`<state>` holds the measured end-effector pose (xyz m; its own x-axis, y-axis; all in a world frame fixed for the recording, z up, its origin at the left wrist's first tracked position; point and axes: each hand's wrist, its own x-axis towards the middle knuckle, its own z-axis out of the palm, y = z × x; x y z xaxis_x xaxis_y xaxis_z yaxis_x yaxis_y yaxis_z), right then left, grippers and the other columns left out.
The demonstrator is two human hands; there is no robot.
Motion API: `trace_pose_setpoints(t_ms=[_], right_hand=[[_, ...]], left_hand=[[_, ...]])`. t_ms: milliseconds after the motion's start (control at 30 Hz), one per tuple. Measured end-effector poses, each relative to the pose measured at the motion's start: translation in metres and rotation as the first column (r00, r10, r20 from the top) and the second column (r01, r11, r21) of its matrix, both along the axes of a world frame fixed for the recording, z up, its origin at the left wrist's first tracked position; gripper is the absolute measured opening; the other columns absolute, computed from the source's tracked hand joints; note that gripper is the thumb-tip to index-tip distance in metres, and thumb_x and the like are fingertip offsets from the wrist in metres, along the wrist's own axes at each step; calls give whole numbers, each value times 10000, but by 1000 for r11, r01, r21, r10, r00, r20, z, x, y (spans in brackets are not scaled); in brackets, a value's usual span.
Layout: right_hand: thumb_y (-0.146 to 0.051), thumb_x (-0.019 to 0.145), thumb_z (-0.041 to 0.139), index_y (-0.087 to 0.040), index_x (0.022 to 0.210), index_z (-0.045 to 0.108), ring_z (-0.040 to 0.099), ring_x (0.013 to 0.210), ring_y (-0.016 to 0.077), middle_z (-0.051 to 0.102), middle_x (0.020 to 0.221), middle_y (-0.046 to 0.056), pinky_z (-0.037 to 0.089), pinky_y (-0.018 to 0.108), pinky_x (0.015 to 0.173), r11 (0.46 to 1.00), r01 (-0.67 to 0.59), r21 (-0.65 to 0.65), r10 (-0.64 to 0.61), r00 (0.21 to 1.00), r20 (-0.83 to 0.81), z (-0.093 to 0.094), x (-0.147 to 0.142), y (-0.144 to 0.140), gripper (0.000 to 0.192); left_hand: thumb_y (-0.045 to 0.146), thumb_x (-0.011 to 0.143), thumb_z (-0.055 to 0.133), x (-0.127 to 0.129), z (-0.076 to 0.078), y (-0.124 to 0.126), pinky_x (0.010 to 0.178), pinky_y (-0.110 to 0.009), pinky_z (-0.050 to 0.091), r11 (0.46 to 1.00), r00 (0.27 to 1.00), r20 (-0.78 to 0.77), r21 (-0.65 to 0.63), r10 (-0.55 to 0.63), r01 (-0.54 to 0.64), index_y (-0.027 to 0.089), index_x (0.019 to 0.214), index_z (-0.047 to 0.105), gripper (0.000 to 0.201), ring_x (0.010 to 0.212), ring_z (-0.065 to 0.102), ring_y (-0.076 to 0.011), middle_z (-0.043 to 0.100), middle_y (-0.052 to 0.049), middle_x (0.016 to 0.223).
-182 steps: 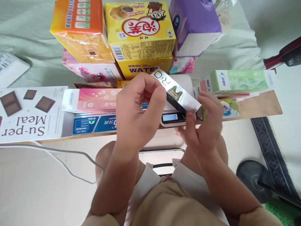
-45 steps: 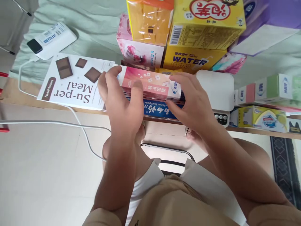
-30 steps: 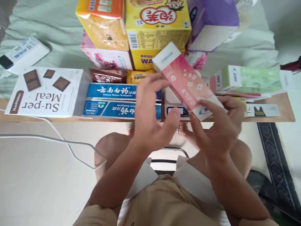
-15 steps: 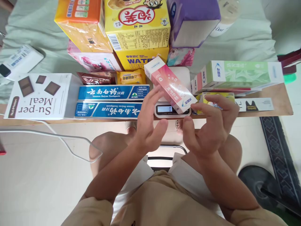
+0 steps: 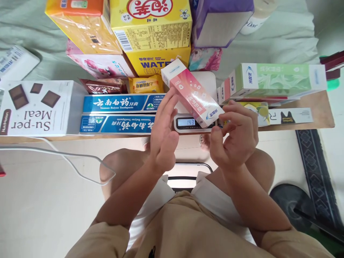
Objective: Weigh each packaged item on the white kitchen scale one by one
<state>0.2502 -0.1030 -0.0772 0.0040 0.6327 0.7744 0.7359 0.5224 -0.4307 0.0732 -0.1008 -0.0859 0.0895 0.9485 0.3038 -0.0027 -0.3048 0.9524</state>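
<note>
A pink and white toothpaste box (image 5: pixel 195 91) lies slantwise on a small white kitchen scale (image 5: pixel 209 79). The scale's lit display (image 5: pixel 186 122) seems to read 143. My left hand (image 5: pixel 164 132) is open, fingers stretched along the box's left side; whether they touch it is unclear. By the box's lower right corner is my right hand (image 5: pixel 234 134), fingers bent but thumb and forefinger apart, holding nothing. Two blue toothpaste boxes (image 5: pixel 115 123) lie left of the scale, partly behind my left hand.
A white Su-per Meal box (image 5: pixel 37 107) stands at the left. Behind the scale are yellow snack boxes (image 5: pixel 152 32), a yellow soap packet (image 5: pixel 146 84) and a purple pack (image 5: pixel 223 27). Green toothpaste boxes (image 5: pixel 282 80) sit right. A white cable (image 5: pixel 70 154) hangs over the front edge.
The scale's display has gone from 0 to about 143. My left hand has moved slightly left, and the right hand's fingers have drawn in. The view has shifted a little.
</note>
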Motion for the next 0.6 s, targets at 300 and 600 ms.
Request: trace_pose_setpoints(t_ms=[300, 600], right_hand=[[-263, 945, 568, -194, 1328, 537, 560, 1406, 340, 563, 1426, 214, 527, 615, 1134, 978, 109, -176, -71, 975, 210, -14, -8, -2, 391], [-300, 969, 551, -196, 1334, 520, 542, 1420, 320, 538, 1452, 232, 532, 573, 1122, 970, 131, -204, -81, 968, 236, -20, -9, 1, 380]], left_hand=[[665, 1011, 393, -4, -5, 1, 1281, -421, 468, 999, 999, 33, 21, -27, 27, 483, 1563, 487, 589, 1661, 330, -267, 327, 117, 1768], [685, 987, 444, -4, 0, -1, 1291, -415, 457, 999, 999, 37, -38, -16, 17, 464, 1545, 517, 605, 1653, 346, -273, 318, 84, 1780]])
